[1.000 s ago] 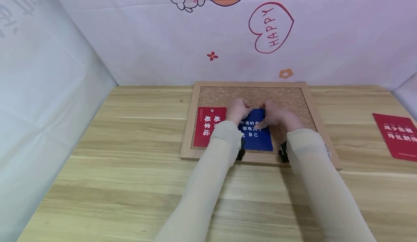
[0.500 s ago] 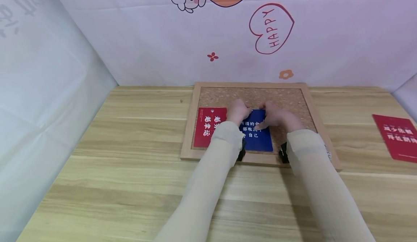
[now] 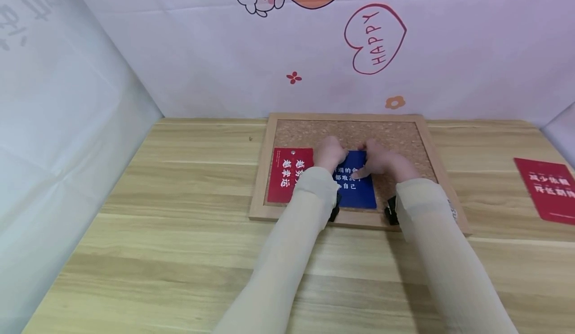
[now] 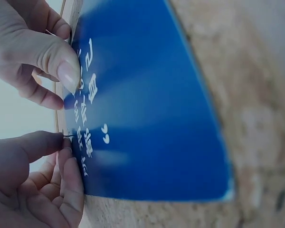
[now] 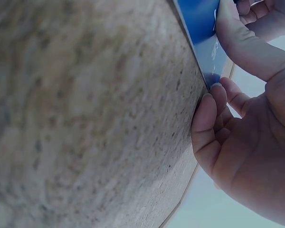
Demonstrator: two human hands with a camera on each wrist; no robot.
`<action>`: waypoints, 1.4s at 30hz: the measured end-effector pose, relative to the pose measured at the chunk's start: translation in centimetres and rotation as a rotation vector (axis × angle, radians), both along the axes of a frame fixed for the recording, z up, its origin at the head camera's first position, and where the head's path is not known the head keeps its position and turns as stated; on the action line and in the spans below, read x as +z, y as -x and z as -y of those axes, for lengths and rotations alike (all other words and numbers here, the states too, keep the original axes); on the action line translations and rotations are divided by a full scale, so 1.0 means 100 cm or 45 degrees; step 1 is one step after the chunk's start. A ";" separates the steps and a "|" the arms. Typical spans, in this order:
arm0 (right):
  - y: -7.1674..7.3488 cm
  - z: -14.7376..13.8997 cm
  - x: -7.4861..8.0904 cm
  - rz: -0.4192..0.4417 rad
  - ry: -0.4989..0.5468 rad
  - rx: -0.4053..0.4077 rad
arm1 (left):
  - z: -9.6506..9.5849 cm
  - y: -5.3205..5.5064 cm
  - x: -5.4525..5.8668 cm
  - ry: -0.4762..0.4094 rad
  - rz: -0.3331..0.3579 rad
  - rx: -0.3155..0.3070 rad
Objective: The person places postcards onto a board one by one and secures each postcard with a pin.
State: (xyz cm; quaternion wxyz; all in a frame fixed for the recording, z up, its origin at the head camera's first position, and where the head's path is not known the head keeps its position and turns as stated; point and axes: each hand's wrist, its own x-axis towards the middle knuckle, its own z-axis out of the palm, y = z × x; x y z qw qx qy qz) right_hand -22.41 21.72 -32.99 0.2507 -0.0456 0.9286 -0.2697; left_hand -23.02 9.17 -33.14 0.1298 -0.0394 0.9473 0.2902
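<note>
A blue card (image 3: 355, 196) with white characters lies on the framed cork board (image 3: 395, 129). At its far edge, my left hand (image 3: 330, 153) pinches a thin pin (image 4: 69, 136) between thumb and fingers, the needle showing dark against the card in the left wrist view. My right hand (image 3: 381, 159) holds the same card near its far right corner: the thumb (image 5: 242, 42) lies on the face and the curled fingers (image 5: 206, 114) are at the edge. Left of it sits a red card (image 3: 280, 176) with a round silver pin head (image 3: 293, 152) near its top, partly hidden by my left arm.
Another red card (image 3: 548, 189) lies on the wooden table (image 3: 179, 199) to the right of the board. Behind the board rises a white printed cloth (image 3: 215, 64), and a second white cloth (image 3: 67, 124) borders the left side.
My left hand and cuff have turned and shifted slightly to the right, covering a bit more of the blue card's lettering. The right hand and both cards on the board stay in place.
</note>
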 end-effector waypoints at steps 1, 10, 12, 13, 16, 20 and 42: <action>0.000 0.000 0.000 0.001 -0.001 0.000 | -0.001 0.000 0.000 0.009 0.000 0.003; 0.001 -0.002 0.001 0.002 0.008 0.008 | -0.005 0.002 0.001 0.040 0.036 0.029; 0.000 -0.001 0.001 -0.003 0.002 0.010 | -0.005 0.002 0.000 0.032 0.034 0.027; 0.000 -0.001 0.001 -0.003 -0.001 0.009 | -0.004 0.002 0.000 0.031 0.032 0.027; 0.000 -0.001 0.001 -0.009 -0.007 0.012 | -0.004 0.002 0.000 0.029 0.032 0.031; 0.000 0.000 0.001 -0.005 0.000 0.006 | -0.005 0.001 0.002 0.031 0.048 0.047; 0.000 -0.001 0.001 -0.013 -0.019 0.024 | 0.000 0.000 0.001 0.010 0.043 0.014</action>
